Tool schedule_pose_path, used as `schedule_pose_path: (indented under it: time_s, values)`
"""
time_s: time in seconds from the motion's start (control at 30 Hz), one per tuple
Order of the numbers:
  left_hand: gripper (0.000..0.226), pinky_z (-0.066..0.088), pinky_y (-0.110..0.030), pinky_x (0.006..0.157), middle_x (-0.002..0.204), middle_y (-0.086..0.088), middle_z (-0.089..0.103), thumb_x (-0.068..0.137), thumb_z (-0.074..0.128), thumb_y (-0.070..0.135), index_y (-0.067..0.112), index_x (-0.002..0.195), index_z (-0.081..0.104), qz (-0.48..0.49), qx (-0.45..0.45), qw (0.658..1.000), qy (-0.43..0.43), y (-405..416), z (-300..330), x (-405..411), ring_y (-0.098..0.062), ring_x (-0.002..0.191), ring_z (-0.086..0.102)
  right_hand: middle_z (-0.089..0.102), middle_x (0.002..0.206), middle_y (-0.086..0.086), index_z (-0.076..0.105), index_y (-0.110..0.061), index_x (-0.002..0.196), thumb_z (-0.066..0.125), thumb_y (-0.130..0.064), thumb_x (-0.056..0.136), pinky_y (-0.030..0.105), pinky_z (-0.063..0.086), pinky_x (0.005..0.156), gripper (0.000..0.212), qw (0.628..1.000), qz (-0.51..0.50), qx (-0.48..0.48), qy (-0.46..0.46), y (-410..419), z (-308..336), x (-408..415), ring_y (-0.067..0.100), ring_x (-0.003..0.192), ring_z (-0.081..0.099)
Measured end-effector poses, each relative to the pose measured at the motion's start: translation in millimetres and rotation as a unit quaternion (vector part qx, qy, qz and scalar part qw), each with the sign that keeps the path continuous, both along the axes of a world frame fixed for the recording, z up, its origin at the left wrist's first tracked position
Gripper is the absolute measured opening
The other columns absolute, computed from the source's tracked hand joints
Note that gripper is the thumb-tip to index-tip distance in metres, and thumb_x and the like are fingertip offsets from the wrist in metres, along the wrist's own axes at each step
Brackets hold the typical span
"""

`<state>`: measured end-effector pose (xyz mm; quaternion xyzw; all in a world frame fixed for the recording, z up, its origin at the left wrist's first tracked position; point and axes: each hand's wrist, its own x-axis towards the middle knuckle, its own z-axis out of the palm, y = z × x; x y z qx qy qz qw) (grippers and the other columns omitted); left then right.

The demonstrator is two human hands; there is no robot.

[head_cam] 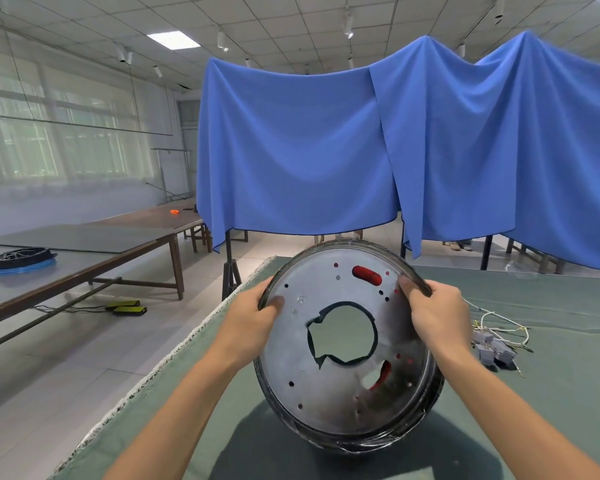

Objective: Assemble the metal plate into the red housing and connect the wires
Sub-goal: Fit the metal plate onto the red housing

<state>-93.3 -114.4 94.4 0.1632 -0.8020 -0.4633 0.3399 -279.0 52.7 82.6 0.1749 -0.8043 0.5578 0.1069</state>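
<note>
A round grey metal plate [333, 396] with a large centre hole and several small holes sits inside a dark-rimmed housing [426, 410], tilted up on its lower edge above the green table. Red [367, 275] of the housing shows through two slots in the plate. My left hand [253, 315] grips the upper left rim, thumb on the plate. My right hand [433, 310] grips the upper right rim, thumb on the plate. A bundle of white and yellow wires with grey connectors [494, 348] lies on the table to the right, apart from the housing.
The green felt table [551, 393] has its left edge running diagonally by my left forearm. Blue cloth [361, 150] hangs on frames behind it. A long table at left carries a black and blue ring assembly [23, 259]. Yellow pedals [127, 306] lie on the floor.
</note>
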Motion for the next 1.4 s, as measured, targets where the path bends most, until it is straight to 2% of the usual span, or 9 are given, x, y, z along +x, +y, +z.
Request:
schedule_pose_path:
  time_s: [0.13, 0.23, 0.33, 0.47, 0.57, 0.67, 1.07, 1.27, 1.4]
  values:
    - [0.027, 0.046, -0.049, 0.086, 0.1, -0.026, 0.063, 0.101, 0.042, 0.018, -0.004, 0.101, 0.058, 0.071, -0.037, 0.996, -0.027, -7.1, -7.8, -2.1, -0.035, 0.086, 0.058, 0.05, 0.05, 0.0, 0.05, -0.01, 0.057, 0.054, -0.044, 0.092, 0.029, 0.031, 0.051, 0.049, 0.999, -0.011, 0.017, 0.026, 0.2, 6.4, 4.1, 0.022, 0.052, 0.045]
    - [0.023, 0.045, -0.048, 0.09, 0.104, -0.018, 0.065, 0.101, 0.042, 0.016, 0.004, 0.106, 0.061, 0.068, -0.027, 0.997, -0.012, -6.5, -8.7, -0.3, -0.034, 0.097, 0.059, 0.053, 0.054, 0.0, 0.051, -0.011, 0.059, 0.053, -0.044, 0.092, 0.028, 0.033, 0.052, 0.047, 0.999, -0.018, 0.028, 0.034, -1.2, 7.4, 7.4, 0.022, 0.054, 0.047]
    - [0.024, 0.045, -0.048, 0.091, 0.102, -0.021, 0.065, 0.101, 0.043, 0.016, 0.001, 0.108, 0.06, 0.062, -0.006, 0.998, -0.015, -8.4, -8.3, 1.3, -0.028, 0.089, 0.059, 0.057, 0.057, -0.001, 0.055, -0.012, 0.062, 0.053, -0.043, 0.092, 0.028, 0.035, 0.053, 0.044, 0.999, -0.014, 0.029, 0.038, -2.4, 7.3, 9.7, 0.021, 0.057, 0.051]
    - [0.023, 0.038, -0.035, 0.071, 0.082, -0.009, 0.051, 0.1, 0.044, 0.017, 0.001, 0.094, 0.06, 0.061, 0.009, 0.998, -0.033, -15.1, -8.5, 0.5, -0.018, 0.077, 0.045, 0.06, 0.059, -0.001, 0.06, -0.012, 0.068, 0.054, -0.04, 0.092, 0.029, 0.037, 0.054, 0.038, 0.999, -0.006, 0.02, 0.047, -2.4, 7.8, 11.1, 0.019, 0.06, 0.052]
    - [0.015, 0.032, -0.032, 0.07, 0.08, -0.007, 0.048, 0.1, 0.043, 0.018, 0.015, 0.089, 0.052, 0.056, 0.016, 0.998, -0.038, -16.5, -7.4, 0.0, -0.018, 0.075, 0.042, 0.06, 0.058, 0.001, 0.061, -0.01, 0.07, 0.056, -0.041, 0.091, 0.029, 0.037, 0.053, 0.038, 0.998, -0.004, 0.023, 0.054, -1.1, 10.1, 12.1, 0.022, 0.059, 0.053]
    - [0.02, 0.029, -0.034, 0.067, 0.076, -0.007, 0.046, 0.1, 0.044, 0.021, 0.014, 0.082, 0.05, 0.065, 0.039, 0.997, -0.033, -19.2, -4.2, 1.4, -0.02, 0.07, 0.039, 0.056, 0.055, 0.0, 0.058, -0.011, 0.066, 0.055, -0.045, 0.09, 0.029, 0.035, 0.051, 0.042, 0.998, -0.003, 0.03, 0.05, -0.6, 11.0, 13.7, 0.025, 0.058, 0.051]
    - [0.024, 0.029, -0.034, 0.067, 0.076, -0.008, 0.047, 0.099, 0.048, 0.022, 0.008, 0.081, 0.054, 0.065, 0.076, 0.995, -0.019, -18.7, -5.8, 3.8, -0.021, 0.07, 0.041, 0.058, 0.054, -0.003, 0.063, -0.014, 0.063, 0.058, -0.042, 0.092, 0.027, 0.034, 0.05, 0.04, 0.998, 0.012, 0.026, 0.056, 0.2, 10.9, 17.5, 0.017, 0.054, 0.049]
    - [0.019, 0.032, -0.034, 0.069, 0.079, -0.008, 0.049, 0.099, 0.048, 0.023, 0.011, 0.086, 0.057, 0.055, 0.09, 0.994, -0.016, -21.9, -4.8, 0.6, -0.022, 0.072, 0.043, 0.066, 0.063, -0.003, 0.069, -0.018, 0.069, 0.059, -0.039, 0.091, 0.028, 0.04, 0.054, 0.033, 0.998, 0.023, 0.021, 0.055, 1.4, 10.7, 15.8, 0.018, 0.062, 0.057]
    - [0.015, 0.037, -0.035, 0.074, 0.083, -0.009, 0.052, 0.099, 0.048, 0.021, 0.013, 0.09, 0.057, 0.039, 0.1, 0.994, -0.011, -22.9, -4.4, -1.0, -0.022, 0.076, 0.047, 0.061, 0.055, -0.004, 0.067, -0.017, 0.064, 0.06, -0.036, 0.09, 0.028, 0.036, 0.052, 0.033, 0.998, 0.027, 0.015, 0.051, 2.9, 10.8, 14.9, 0.019, 0.058, 0.053]
